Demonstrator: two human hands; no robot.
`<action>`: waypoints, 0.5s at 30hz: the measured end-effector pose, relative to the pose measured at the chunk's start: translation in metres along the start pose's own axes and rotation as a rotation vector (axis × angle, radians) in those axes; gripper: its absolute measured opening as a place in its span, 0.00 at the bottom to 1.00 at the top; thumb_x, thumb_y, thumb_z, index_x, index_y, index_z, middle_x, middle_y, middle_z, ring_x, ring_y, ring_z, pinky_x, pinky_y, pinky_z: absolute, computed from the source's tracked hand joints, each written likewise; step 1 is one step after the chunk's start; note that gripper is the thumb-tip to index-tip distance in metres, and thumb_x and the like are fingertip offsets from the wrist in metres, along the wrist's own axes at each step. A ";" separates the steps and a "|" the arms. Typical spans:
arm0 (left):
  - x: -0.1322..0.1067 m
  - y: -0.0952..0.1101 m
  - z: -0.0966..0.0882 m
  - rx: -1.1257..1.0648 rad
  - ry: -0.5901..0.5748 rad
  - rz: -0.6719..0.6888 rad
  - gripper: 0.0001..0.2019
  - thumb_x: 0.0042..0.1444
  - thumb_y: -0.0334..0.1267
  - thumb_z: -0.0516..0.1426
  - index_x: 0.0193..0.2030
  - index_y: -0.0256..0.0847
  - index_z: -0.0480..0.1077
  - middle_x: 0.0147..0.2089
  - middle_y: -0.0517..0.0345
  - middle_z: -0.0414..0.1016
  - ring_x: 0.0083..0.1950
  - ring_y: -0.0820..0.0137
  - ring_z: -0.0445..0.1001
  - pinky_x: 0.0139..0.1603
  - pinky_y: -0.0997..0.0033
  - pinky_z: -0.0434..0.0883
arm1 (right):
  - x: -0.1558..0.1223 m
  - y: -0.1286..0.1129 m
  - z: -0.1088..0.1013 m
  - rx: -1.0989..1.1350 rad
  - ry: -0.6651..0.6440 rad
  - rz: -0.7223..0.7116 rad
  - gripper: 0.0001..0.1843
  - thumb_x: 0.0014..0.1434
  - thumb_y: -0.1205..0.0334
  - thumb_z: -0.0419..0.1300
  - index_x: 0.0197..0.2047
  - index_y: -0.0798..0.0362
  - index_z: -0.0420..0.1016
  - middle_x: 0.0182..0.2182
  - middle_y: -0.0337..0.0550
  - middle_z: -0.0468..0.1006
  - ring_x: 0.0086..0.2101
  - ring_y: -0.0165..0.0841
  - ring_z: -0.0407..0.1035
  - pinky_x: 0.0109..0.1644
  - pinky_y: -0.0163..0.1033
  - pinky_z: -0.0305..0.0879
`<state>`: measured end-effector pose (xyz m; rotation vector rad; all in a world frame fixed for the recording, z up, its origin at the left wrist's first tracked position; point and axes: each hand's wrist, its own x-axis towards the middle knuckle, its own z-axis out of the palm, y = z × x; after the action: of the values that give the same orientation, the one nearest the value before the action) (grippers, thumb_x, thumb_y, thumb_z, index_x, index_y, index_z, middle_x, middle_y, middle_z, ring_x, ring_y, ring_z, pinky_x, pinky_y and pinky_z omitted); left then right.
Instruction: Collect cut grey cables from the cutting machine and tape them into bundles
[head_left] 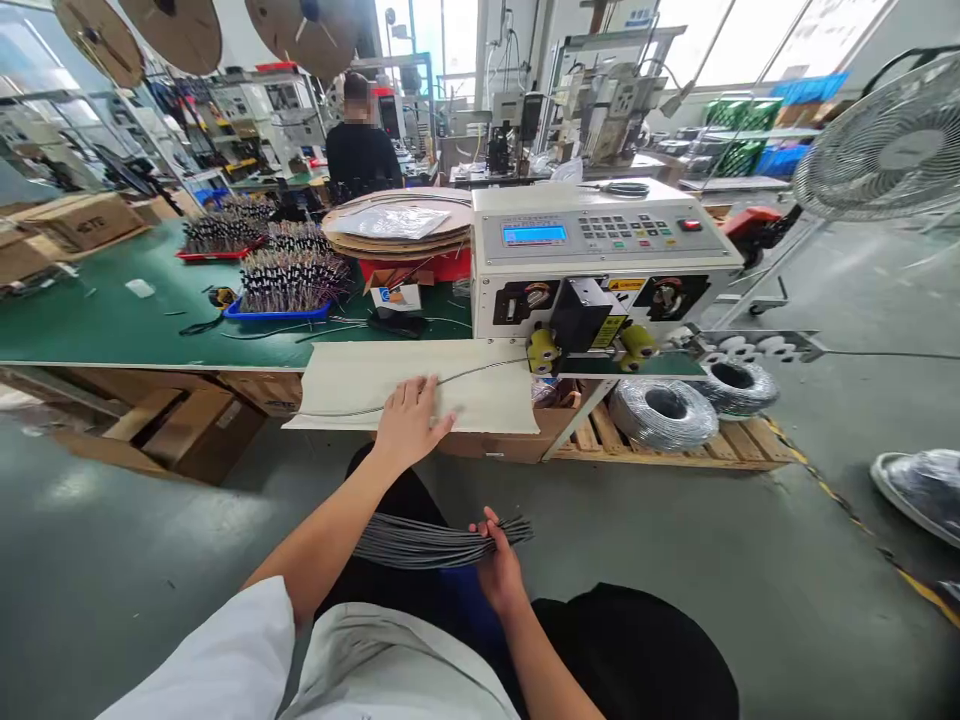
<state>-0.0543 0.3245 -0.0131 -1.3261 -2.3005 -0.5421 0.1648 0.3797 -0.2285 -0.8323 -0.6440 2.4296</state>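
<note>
My left hand (409, 425) lies on the cream sheet-like tray (337, 375), its fingers stretched out and its thumb apart. Under or beside those fingers runs a single grey cable (484, 369), which leads from the yellow rollers (542, 350) of the wire-cutting machine (600, 235). Whether the fingers press on the cable I cannot tell. Over my lap, my right hand (499, 565) is closed round one end of a bundle of grey cables (427, 545). The other end of the bundle is hidden behind my left forearm.
Blue trays (277, 313) of upright wire pieces stand on the green table (150, 330). Cable coils (664, 415) rest on a wooden pallet (675, 455) below the machine. A large fan (892, 145) is at right; another person (362, 145) sits far back.
</note>
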 end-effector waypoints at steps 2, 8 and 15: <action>-0.004 -0.006 0.001 0.016 -0.016 -0.012 0.30 0.66 0.55 0.47 0.69 0.40 0.56 0.62 0.39 0.66 0.62 0.51 0.64 0.56 0.54 0.67 | 0.002 0.000 -0.001 0.006 -0.007 0.015 0.16 0.50 0.52 0.70 0.43 0.41 0.79 0.25 0.33 0.73 0.37 0.37 0.76 0.47 0.46 0.72; -0.022 -0.022 -0.008 0.002 -0.098 0.070 0.20 0.67 0.52 0.48 0.57 0.44 0.68 0.52 0.48 0.73 0.55 0.59 0.69 0.51 0.60 0.68 | 0.007 0.001 0.001 0.107 0.006 0.071 0.18 0.49 0.56 0.71 0.45 0.43 0.79 0.26 0.32 0.75 0.39 0.36 0.77 0.48 0.44 0.72; -0.063 -0.041 0.000 -0.057 -0.028 0.210 0.09 0.66 0.42 0.53 0.45 0.45 0.74 0.41 0.52 0.76 0.44 0.64 0.72 0.49 0.61 0.66 | 0.007 0.003 0.009 0.131 0.019 0.052 0.20 0.50 0.57 0.70 0.48 0.47 0.78 0.42 0.41 0.83 0.49 0.38 0.76 0.60 0.48 0.66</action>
<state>-0.0620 0.2611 -0.0518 -1.5887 -2.1471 -0.5249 0.1532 0.3790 -0.2266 -0.8267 -0.4562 2.4771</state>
